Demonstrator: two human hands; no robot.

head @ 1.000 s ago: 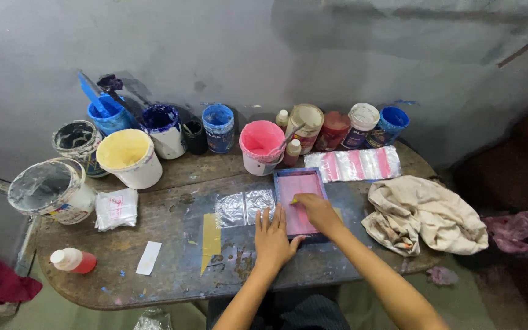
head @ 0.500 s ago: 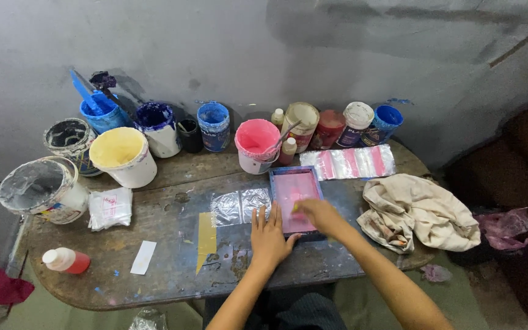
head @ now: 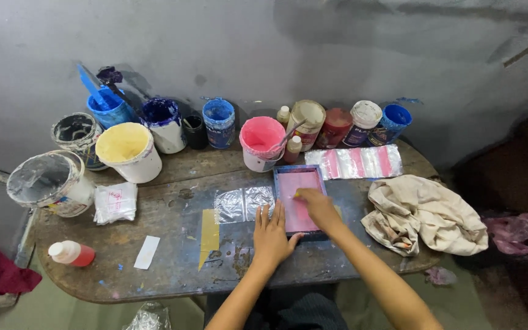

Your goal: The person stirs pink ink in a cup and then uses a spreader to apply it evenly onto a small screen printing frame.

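A small blue-framed screen with a pink mesh [head: 296, 182] lies flat on the worn wooden table [head: 172, 269]. My left hand [head: 271, 232] rests flat on the table against the frame's left front corner, fingers together. My right hand [head: 314, 205] is on the pink mesh, its fingers curled over something small and yellowish that is mostly hidden. Two clear plastic sheets [head: 244, 203] lie just left of the screen.
Paint tubs line the back: pink [head: 260, 142], yellow [head: 128, 150], several blue, one white-grey [head: 50, 182]. A pink-striped plastic strip [head: 355, 162] and a crumpled beige cloth [head: 423, 214] lie right. A yellow tape strip [head: 208, 235], white slip [head: 147, 252] and red bottle [head: 71, 253] lie left.
My right hand has slid a little down the pink mesh toward me. The left hand stays at the frame's edge. The camera view has shifted slightly.
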